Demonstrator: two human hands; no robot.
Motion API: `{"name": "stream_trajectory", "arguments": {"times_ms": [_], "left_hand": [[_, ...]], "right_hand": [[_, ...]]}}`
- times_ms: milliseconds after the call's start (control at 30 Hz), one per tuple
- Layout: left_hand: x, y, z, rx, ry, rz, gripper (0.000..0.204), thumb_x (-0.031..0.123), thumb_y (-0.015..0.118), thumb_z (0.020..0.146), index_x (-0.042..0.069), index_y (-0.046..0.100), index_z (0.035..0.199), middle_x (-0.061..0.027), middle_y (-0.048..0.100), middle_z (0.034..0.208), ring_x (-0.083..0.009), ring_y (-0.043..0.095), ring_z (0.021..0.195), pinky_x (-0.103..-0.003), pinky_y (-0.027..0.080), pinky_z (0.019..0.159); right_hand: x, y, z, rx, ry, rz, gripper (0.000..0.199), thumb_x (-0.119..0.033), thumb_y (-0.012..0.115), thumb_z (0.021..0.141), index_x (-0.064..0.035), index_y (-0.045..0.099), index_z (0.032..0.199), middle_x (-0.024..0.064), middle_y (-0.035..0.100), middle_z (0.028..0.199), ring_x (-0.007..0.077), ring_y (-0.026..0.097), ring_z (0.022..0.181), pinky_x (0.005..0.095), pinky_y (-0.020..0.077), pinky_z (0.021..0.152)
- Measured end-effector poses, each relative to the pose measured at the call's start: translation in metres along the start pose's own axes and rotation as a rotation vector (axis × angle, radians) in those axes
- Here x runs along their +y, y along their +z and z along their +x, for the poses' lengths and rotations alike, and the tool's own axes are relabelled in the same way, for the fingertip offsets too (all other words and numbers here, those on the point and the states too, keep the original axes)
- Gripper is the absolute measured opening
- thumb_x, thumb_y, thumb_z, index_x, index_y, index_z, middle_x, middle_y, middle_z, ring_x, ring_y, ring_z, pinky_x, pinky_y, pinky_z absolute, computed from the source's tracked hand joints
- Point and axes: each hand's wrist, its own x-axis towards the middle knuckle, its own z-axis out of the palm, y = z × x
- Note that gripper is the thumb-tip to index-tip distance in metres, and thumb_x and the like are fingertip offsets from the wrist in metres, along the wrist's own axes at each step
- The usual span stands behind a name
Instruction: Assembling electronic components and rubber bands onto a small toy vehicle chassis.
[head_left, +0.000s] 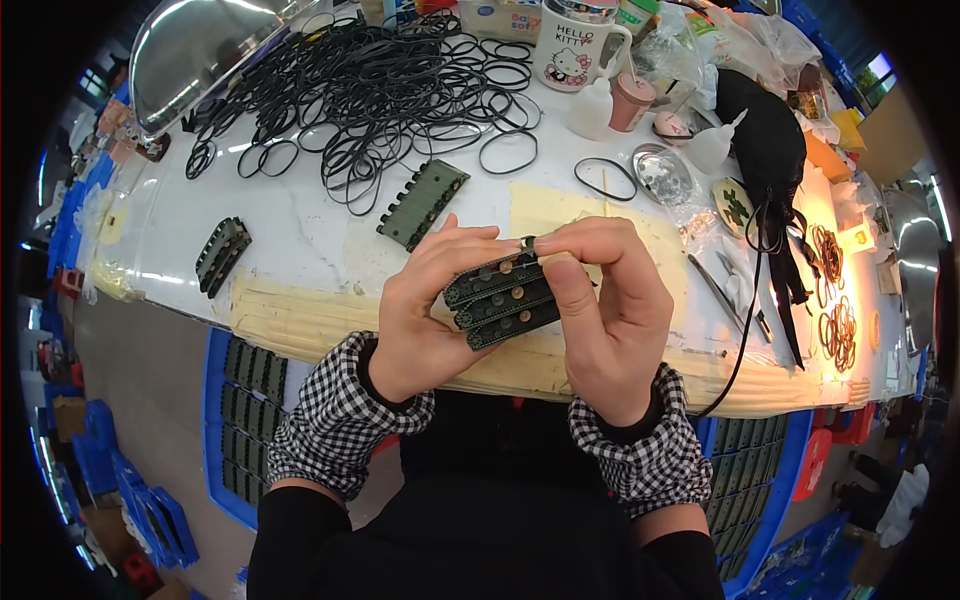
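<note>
While left hand [425, 305] and right hand [622, 320] fingers are grasping the green stack [505, 302], uneven pinching at 1 o'clock could be splaying it.

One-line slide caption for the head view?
Left hand and right hand hold stacked dark green parts at the edge of a white table, black loops heaped beyond.

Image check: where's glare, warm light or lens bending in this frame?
All head view: white glare streaks the shiny, curved transparent cover, upper left; warm light washes the thin brown looped bands, right; fisheye bows the cream padded table edge; corners go black; the stacked dark green ribbed strips look fairly sharp.
</note>
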Motion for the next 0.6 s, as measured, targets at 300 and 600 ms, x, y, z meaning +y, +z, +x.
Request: {"name": "stream_trajectory", "arguments": {"times_ms": [300, 600], "left_hand": [[0.0038, -0.0014, 0.0012, 0.004, 0.014, 0.031, 0.049, 0.015, 0.085, 0.068, 0.008, 0.068, 0.113, -0.0063, 0.071, 0.111, -0.0296, 0.062, 0.113, -0.053, 0.034, 0.109], [0.0026, -0.0032, 0.0012, -0.016, -0.008, 0.012, 0.048, 0.014, 0.084, 0.069, 0.008, 0.067, 0.114, -0.0061, 0.070, 0.113, -0.0287, 0.061, 0.116, -0.052, 0.032, 0.111]], "right_hand": [[0.0005, 0.0044, 0.0012, -0.004, -0.029, -0.068, 0.007, -0.004, 0.070, 0.086, -0.0030, 0.066, 0.091, 0.0076, 0.064, 0.087, 0.0219, 0.055, 0.082, 0.0318, 0.0442, 0.074], [0.0001, -0.0025, -0.0028, 0.009, 0.025, -0.024, 0.007, -0.004, 0.068, 0.087, -0.0031, 0.064, 0.092, 0.0077, 0.065, 0.090, 0.0213, 0.056, 0.084, 0.0316, 0.0450, 0.076]]}}
